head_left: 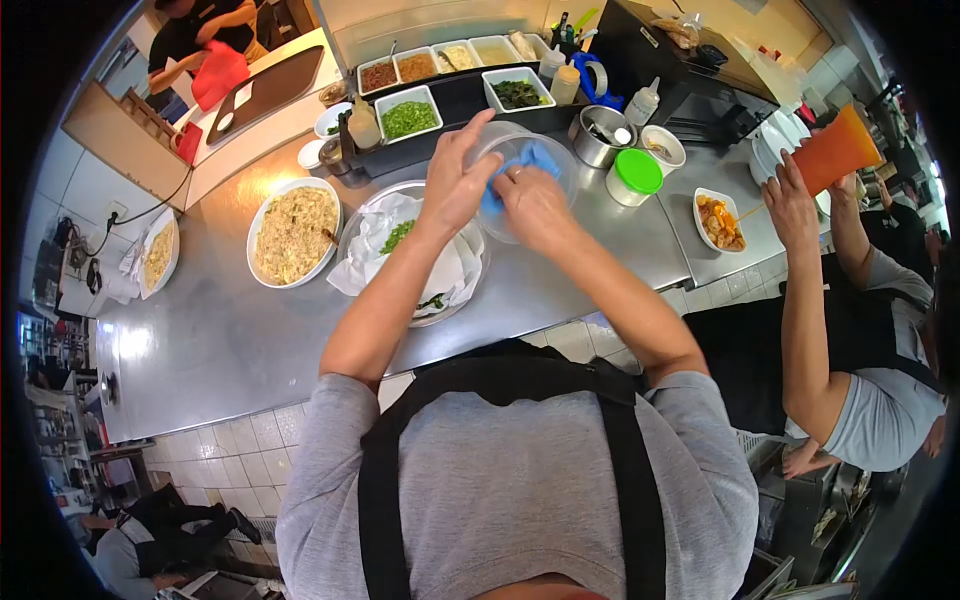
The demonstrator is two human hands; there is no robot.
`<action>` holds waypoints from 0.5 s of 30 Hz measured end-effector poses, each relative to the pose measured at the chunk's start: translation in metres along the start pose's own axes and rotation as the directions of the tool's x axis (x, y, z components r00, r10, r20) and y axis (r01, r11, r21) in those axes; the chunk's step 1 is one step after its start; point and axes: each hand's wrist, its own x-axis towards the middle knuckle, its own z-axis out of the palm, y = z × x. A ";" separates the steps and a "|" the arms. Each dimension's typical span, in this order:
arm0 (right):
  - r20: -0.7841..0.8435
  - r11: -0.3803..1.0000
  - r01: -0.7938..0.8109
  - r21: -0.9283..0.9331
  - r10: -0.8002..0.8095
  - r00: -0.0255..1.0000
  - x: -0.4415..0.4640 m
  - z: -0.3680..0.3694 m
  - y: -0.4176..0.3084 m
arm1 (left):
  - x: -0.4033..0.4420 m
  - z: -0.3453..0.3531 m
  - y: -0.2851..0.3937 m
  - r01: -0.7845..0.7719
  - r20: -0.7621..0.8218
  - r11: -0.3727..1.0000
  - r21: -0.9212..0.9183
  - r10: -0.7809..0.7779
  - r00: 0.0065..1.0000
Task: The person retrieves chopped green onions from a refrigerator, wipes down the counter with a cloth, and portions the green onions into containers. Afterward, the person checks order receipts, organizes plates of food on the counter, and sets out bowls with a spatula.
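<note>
My left hand point(455, 185) is at the left rim of a clear plastic bowl point(565, 175), its thumb over the inside and its index finger stretched along the outer edge. Inside that bowl, my right hand point(533, 205) has its fingers closed on a blue cloth point(540, 157). Beneath my left forearm sits a round metal tray point(484, 262) lined with white paper point(372, 222), with chopped greens point(397, 237) on it. A white oval dish point(252, 250) of pale, crumbly food stands further left.
Trays of toppings point(415, 68), chopped scallions point(408, 118) and dark greens point(516, 94) line the back. A metal pot point(600, 150) and green-lidded tub point(637, 178) stand right. There, a co-worker's hands point(795, 205) tilt an orange-filled bottle point(840, 150) over a food bowl point(720, 222).
</note>
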 end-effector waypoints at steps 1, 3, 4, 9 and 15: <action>0.088 0.979 -0.135 0.153 0.123 0.988 0.001 0.002 -0.005 | 0.000 0.008 -0.005 -0.037 -0.049 0.998 -0.041 0.035 0.998; 0.065 0.512 -0.244 0.824 0.342 0.937 0.016 0.009 -0.002 | -0.002 0.026 -0.005 -0.140 -0.162 0.988 -0.066 0.128 0.979; 0.122 0.117 -0.189 0.975 0.431 0.894 0.020 0.010 -0.001 | -0.004 0.034 -0.004 -0.161 -0.204 0.986 -0.042 0.149 0.967; -0.096 0.823 -0.087 0.561 0.169 0.981 -0.029 -0.029 -0.012 | 0.010 0.037 -0.022 -0.046 -0.184 0.998 -0.046 0.037 0.982; -0.246 0.929 0.268 -0.255 -0.331 0.911 -0.044 -0.030 0.045 | 0.023 0.024 0.007 0.232 0.068 0.902 -0.363 -0.223 0.973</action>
